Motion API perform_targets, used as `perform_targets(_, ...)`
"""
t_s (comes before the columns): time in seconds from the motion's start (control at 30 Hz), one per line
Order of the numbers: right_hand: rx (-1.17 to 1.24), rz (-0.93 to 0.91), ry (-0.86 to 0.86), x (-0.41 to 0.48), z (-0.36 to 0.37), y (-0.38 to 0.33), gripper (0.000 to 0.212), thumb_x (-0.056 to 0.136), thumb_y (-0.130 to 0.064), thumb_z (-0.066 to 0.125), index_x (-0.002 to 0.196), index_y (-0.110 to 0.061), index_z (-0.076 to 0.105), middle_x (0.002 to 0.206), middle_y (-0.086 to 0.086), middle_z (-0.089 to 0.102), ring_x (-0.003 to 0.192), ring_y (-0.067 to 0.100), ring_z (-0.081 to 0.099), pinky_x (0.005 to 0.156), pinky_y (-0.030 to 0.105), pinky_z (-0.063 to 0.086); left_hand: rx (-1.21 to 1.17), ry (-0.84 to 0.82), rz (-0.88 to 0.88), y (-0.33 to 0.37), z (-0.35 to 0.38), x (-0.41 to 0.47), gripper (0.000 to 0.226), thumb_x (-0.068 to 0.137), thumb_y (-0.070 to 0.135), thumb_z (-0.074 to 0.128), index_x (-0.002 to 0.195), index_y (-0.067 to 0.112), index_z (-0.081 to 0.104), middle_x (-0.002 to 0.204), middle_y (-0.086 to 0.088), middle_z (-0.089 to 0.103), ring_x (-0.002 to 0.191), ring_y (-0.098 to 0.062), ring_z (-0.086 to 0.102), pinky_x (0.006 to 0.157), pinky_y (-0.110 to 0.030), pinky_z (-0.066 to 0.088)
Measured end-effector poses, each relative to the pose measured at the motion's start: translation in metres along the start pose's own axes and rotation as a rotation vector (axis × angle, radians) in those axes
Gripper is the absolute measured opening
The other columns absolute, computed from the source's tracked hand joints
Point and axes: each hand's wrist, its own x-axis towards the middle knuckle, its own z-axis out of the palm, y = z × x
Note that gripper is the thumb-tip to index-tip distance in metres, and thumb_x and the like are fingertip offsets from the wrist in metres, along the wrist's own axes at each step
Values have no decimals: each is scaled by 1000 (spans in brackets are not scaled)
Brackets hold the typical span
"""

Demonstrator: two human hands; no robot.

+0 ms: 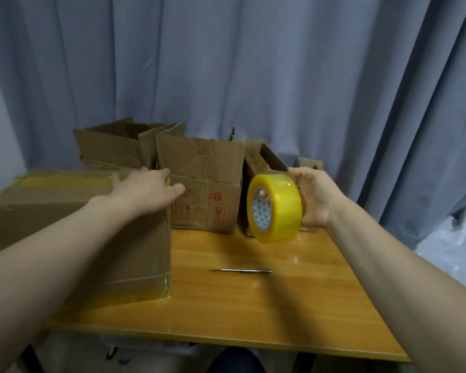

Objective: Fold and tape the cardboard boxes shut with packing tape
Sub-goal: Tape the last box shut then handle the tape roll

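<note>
The right hand (pixel 314 196) grips the yellow tape roll (pixel 276 208) above the wooden table (pixel 253 305), roll at its nine o'clock. The left hand (pixel 145 188) lies flat and unclenched on the taped box (pixel 78 238).

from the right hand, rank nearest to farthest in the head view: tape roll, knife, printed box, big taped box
1. Tape roll: held in the right hand.
2. Printed box: just left of the roll, at the table's back.
3. Knife: on the table below the roll; close to the printed box in rank, hard to call.
4. Big taped box: far left, under the left hand.
</note>
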Motion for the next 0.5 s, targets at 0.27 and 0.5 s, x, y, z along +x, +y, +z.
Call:
perform_targets(0.27,-166,-113,-164,15,42,13,60,62,11,66,121,8,57,111,23,67,105,37,64,94,50,48,-277,250,110,2,-18,-21,46,98,26,40,143,14,39,152,-7,31,141,-27,25,116,-36,15)
perform_targets(0.5,-160,-216,-247,30,62,23,48,57,13,68,104,4,64,84,12,71,74,23,69,67,33,59,-319,259,411,43,-16,-23,58,92,31,55,143,12,39,153,-1,31,141,-14,25,110,-27,29)
